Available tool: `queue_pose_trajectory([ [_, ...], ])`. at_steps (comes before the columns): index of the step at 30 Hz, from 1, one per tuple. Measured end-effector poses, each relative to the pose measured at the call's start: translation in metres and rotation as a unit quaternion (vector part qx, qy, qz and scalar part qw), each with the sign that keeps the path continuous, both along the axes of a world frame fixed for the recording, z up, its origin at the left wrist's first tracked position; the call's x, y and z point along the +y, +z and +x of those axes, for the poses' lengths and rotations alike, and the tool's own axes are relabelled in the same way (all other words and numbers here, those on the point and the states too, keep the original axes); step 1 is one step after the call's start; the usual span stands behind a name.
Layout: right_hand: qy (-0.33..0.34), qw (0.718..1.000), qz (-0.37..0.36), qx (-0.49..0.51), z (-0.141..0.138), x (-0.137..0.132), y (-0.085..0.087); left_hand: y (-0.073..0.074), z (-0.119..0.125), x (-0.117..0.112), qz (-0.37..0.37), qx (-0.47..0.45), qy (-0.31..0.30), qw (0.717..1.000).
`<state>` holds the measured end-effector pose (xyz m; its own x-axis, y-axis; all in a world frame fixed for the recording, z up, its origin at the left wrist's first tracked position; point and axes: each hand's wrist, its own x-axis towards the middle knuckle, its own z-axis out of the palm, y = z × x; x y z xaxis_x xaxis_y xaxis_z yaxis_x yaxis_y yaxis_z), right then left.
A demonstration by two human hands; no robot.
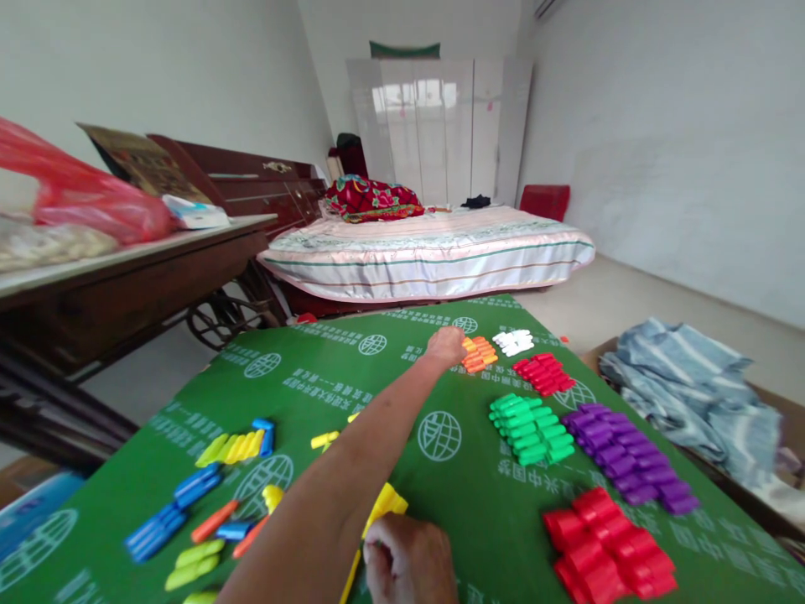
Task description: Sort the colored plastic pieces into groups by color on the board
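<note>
My left hand (pixel 446 346) reaches far across the green table mat, fingers closed at the left edge of a pile of orange cap-like plastic pieces (pixel 481 356); an orange piece shows at its fingertips. Low in the view, my right hand (pixel 412 560) is curled closed, and what it holds, if anything, is hidden. Just beyond it lie yellow pieces (pixel 386 506), partly covered by my left forearm. Sorted by colour on the right are white (pixel 514 341), small red (pixel 544 374), green (pixel 532 429), purple (pixel 629 457) and larger red pieces (pixel 610 549).
Mixed blue pieces (pixel 156 530), yellow pieces (pixel 232 448) and orange sticks (pixel 215 521) lie on the left of the green mat (pixel 327 369). A bed (pixel 428 252) stands beyond, a side table (pixel 214 239) at left, and a box of blue cloth (pixel 698 403) at right.
</note>
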<state>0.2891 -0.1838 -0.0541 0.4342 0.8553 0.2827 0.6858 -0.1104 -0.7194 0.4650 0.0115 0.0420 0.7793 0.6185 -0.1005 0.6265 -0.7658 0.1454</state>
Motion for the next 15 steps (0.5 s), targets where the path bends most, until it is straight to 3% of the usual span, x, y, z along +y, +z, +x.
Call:
queue_pose_trajectory([
  [15,-0.007,1.000,0.002,-0.003,0.0001,0.0003,0.0008,-0.0096,0.0080,-0.0062,0.012,0.012,-0.029,0.999],
])
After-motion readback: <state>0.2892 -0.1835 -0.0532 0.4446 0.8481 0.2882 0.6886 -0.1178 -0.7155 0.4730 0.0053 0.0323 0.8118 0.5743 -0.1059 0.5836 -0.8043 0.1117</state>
